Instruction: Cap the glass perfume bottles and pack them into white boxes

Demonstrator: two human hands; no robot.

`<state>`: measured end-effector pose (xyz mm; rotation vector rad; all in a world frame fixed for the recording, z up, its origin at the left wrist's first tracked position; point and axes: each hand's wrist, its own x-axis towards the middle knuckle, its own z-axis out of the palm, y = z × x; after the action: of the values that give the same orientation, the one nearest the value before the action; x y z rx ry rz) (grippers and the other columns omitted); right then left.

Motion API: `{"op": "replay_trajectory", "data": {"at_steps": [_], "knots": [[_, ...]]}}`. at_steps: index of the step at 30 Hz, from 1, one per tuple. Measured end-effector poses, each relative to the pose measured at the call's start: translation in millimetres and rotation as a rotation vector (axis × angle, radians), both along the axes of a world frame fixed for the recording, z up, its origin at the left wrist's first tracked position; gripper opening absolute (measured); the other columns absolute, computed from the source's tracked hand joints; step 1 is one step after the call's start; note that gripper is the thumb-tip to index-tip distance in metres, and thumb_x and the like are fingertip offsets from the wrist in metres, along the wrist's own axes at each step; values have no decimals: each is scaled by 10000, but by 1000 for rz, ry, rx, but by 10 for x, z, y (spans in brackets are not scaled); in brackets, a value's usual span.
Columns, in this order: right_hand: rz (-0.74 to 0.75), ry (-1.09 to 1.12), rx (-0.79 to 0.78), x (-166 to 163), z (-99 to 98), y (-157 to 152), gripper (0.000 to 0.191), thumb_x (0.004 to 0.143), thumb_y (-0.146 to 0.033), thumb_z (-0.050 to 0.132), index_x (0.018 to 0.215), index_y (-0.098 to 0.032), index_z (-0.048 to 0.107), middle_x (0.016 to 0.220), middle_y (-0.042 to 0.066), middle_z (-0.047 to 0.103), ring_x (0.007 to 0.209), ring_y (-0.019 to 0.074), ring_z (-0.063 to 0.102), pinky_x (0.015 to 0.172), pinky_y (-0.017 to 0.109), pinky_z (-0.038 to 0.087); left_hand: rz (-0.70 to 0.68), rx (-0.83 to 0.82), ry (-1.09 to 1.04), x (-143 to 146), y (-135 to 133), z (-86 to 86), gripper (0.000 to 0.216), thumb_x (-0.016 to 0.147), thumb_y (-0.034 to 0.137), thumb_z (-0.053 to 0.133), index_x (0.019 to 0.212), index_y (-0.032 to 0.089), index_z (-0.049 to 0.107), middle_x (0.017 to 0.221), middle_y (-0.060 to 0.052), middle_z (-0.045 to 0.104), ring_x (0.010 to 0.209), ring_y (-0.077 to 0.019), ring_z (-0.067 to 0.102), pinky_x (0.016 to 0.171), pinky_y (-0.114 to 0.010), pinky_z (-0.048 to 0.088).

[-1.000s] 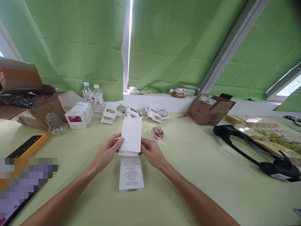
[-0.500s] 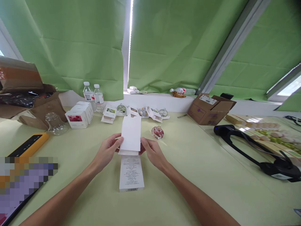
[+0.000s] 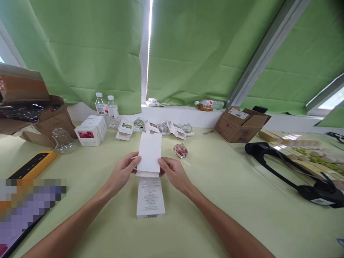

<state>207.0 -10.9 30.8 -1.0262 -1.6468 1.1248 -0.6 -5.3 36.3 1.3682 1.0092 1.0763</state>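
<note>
Right fingers (image 3: 162,162) newly over edge of white carton (image 3: 149,152)

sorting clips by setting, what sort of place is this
Probably an indoor workroom, though I can't be sure: small white boxes and a brown cardboard box share a wide table in front of green blinds.

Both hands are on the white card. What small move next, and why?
I'd probably lift the white card slightly: the left hand and right hand pinch its sides, and its near edge seems to hide the far end of the printed box, so whether they join cannot be told.
</note>
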Motion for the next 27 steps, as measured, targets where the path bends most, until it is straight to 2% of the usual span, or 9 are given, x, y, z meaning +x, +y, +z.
{"op": "replay_trajectory", "data": {"at_steps": [20,27], "knots": [[-13,8,-59,-8,14,9,479,869,-598,472,772,-157,633,738,47,618,670,171,603,625,296,544,-7,21,40,12,-9,12,525,845,518,531,1240,173,563,1117,-97,675,921,-234,640,744,-329,542],[-21,27,-72,-2,-13,24,459,862,-577,507,967,-159,663,806,62,658,693,179,625,627,302,547,-8,41,51,5,-3,3,509,852,510,527,1239,182,563,1126,-90,671,927,-227,633,736,-311,530]]}}
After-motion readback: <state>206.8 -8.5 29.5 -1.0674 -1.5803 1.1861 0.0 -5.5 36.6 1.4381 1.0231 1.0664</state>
